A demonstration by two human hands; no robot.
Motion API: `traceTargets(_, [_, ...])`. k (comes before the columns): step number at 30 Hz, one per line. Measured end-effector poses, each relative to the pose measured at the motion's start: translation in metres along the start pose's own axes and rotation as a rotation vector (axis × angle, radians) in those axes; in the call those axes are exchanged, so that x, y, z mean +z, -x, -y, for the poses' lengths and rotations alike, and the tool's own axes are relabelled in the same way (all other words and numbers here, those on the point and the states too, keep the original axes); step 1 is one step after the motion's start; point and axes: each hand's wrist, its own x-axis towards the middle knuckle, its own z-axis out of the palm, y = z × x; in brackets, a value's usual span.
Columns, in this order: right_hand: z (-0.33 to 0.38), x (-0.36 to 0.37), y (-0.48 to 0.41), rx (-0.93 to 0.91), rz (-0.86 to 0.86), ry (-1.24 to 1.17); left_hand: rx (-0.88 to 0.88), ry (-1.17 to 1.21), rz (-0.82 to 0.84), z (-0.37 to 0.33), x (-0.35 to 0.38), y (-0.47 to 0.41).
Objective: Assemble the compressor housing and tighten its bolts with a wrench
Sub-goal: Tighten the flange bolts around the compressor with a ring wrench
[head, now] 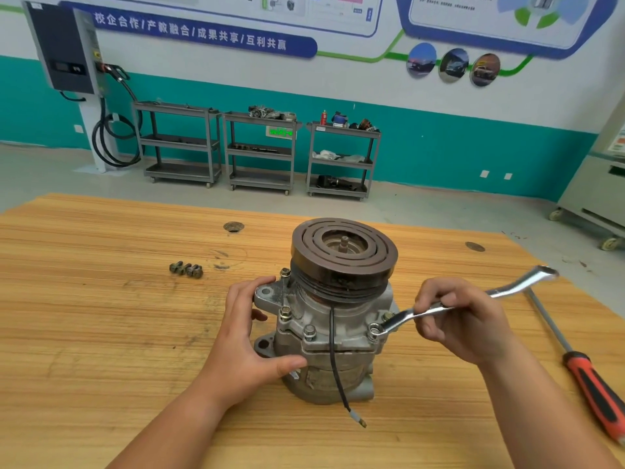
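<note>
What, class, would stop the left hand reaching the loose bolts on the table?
Likely nothing, so yes: the bolts lie on bare table left of the compressor, with no object between. The left hand need only release the compressor.

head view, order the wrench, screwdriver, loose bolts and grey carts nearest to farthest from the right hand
1. wrench, held in the right hand.
2. screwdriver, lying to its right.
3. loose bolts, left, beyond the compressor.
4. grey carts, far back in the room.
</note>
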Motion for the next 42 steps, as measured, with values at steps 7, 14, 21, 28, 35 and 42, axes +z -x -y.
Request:
traceTargets(7, [-0.002,-0.008,-0.019,0.127,0.131,-0.039,0.003,0.011,-0.002,0.000,0.000,0.000])
traceTargets(14, [-0.003,0.016,0.016,0.022,-0.209,0.093,0.001,0.014,-0.001,0.000,0.001,0.000])
traceTargets(21, [-0.009,0.097,0.067,-0.057,-0.638,0.328,-0.002,0.017,-0.004,-0.001,0.002,0.000])
traceTargets(28, [-0.031,0.152,0.079,0.033,-0.607,0.355,0.018,0.007,-0.012,-0.001,0.002,0.001])
traceTargets(35, [-0.028,0.161,0.082,0.280,-0.379,0.575,0.029,0.011,-0.017,-0.001,0.002,-0.001])
traceTargets(42, [-0.007,0.139,0.075,0.051,-0.442,0.314,0.013,0.006,-0.016,0.000,0.001,-0.002])
